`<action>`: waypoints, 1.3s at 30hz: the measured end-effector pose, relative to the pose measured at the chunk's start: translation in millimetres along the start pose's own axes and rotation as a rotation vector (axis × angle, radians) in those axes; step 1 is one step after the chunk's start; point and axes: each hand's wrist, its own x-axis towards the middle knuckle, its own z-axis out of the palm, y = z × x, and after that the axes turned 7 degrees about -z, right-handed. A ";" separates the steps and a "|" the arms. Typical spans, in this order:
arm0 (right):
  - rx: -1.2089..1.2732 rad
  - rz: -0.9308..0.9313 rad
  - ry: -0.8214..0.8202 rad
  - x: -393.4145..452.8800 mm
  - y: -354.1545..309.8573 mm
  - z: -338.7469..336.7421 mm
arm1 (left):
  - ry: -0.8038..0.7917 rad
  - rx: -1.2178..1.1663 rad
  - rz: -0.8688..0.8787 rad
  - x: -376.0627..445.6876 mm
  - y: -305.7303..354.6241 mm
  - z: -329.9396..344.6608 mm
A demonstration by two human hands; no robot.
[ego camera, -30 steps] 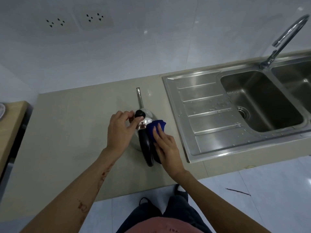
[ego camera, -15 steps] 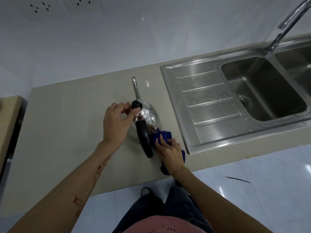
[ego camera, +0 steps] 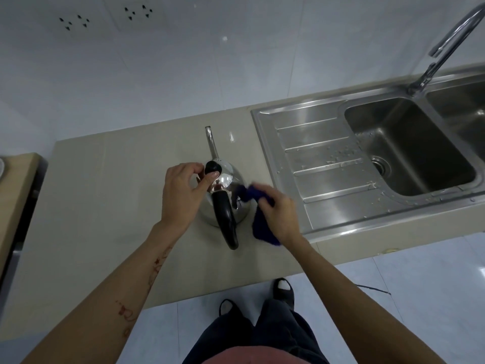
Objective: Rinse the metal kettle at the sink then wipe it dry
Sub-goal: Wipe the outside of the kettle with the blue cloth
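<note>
The shiny metal kettle (ego camera: 237, 197) stands upright on the beige counter (ego camera: 105, 206), its thin spout pointing toward the wall and its black handle toward me. My left hand (ego camera: 181, 195) pinches the black lid knob (ego camera: 213, 167) from the left. My right hand (ego camera: 278, 214) holds a dark blue cloth (ego camera: 262, 229) pressed against the kettle's right side; the upper end of the cloth looks blurred.
A steel sink (ego camera: 328, 174) with a ribbed, wet drainboard and a deep basin (ego camera: 409, 145) lies just right of the kettle. A tall faucet (ego camera: 441, 48) rises behind the basin. A wooden surface (ego camera: 15, 185) adjoins the counter's left end. Wall sockets (ego camera: 105, 17) sit above.
My right hand has moved the blue cloth from the kettle's near side, by the handle, round to its right side. My left hand stays on the lid knob.
</note>
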 end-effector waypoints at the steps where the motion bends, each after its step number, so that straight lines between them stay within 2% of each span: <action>1: 0.158 -0.014 0.058 4.3 -19.0 -1.8 | 0.000 -0.002 0.000 0.3 -0.5 -0.3; 3: 0.441 -0.018 0.105 9.1 -52.0 4.6 | -0.008 0.013 0.009 0.9 -2.0 -0.6; 5: 0.583 -0.003 0.079 6.0 -69.9 22.2 | -0.009 0.026 0.014 1.3 -2.9 -0.8; 10: 0.365 0.016 0.011 -2.3 -55.8 67.0 | -0.026 0.008 -0.027 1.9 -1.8 -1.1; 16: 0.446 0.261 0.136 3.4 -18.6 87.6 | -0.024 -0.023 -0.082 2.1 -2.1 0.3; 22: 0.485 0.387 0.086 1.0 9.2 81.7 | -0.035 -0.057 -0.109 2.1 -3.3 0.3; 26: 0.468 0.570 0.028 20.1 1.5 60.1 | -0.044 -0.046 -0.117 1.9 -4.3 0.3; 27: 0.481 0.523 0.067 23.3 -7.2 53.6 | -0.041 -0.048 -0.119 1.6 -3.8 0.2; 29: 0.519 0.267 0.171 21.1 -30.5 46.4 | -0.042 -0.059 -0.120 0.9 -0.5 -0.4; 31: 0.481 0.013 0.155 8.7 -45.3 53.4 | -0.045 -0.063 -0.110 0.6 2.5 -1.0; 32: 0.432 -0.041 0.120 1.9 -43.2 61.6 | -0.045 -0.061 -0.107 0.5 2.7 -1.2; 34: 0.390 -0.001 0.083 -14.4 -28.8 72.3 | -0.037 -0.048 -0.121 0.0 1.3 -0.4; 39: 0.412 0.326 0.050 -36.6 9.4 77.3 | -0.014 -0.038 -0.139 -2.7 1.2 1.2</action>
